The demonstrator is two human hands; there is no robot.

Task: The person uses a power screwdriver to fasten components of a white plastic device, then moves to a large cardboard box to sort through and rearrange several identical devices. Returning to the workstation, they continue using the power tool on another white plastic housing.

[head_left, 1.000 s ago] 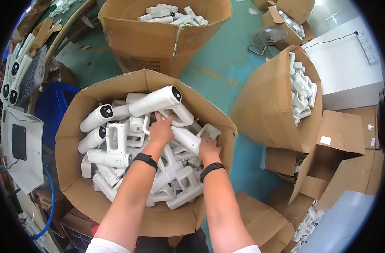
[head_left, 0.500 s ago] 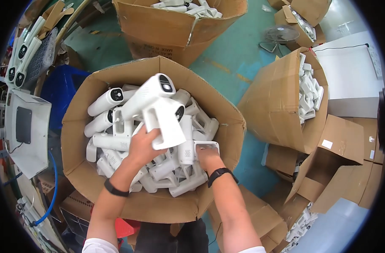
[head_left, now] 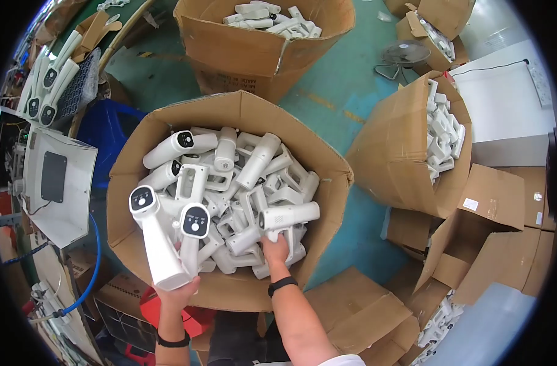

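Near the front left wall of a big cardboard box point(head_left: 135, 131), my left hand point(head_left: 178, 294) is closed round a white handheld device housing point(head_left: 159, 247) with a black control panel at its top end. A second panelled housing point(head_left: 194, 244) is bunched against it and seems to be in the same grip. Inside the box, toward the front right, my right hand point(head_left: 274, 249) is closed at the handle of another white housing point(head_left: 290, 215), which lies level with its barrel pointing right. Its fingertips are partly hidden. Many similar housings point(head_left: 258, 160) lie jumbled around it.
More large boxes of white parts stand beyond point(head_left: 229, 58) and to the right point(head_left: 388, 146). Open cartons point(head_left: 357, 311) lie at the lower right. On the left are a blue bin point(head_left: 110, 125), a white hood point(head_left: 59, 183) and a blue hose point(head_left: 95, 268). A fan point(head_left: 406, 53) stands far off.
My left hand has drawn its housings left and toward me, from the middle of the box to its front left rim. My right hand has shifted slightly left and nearer, a housing at its fingers.
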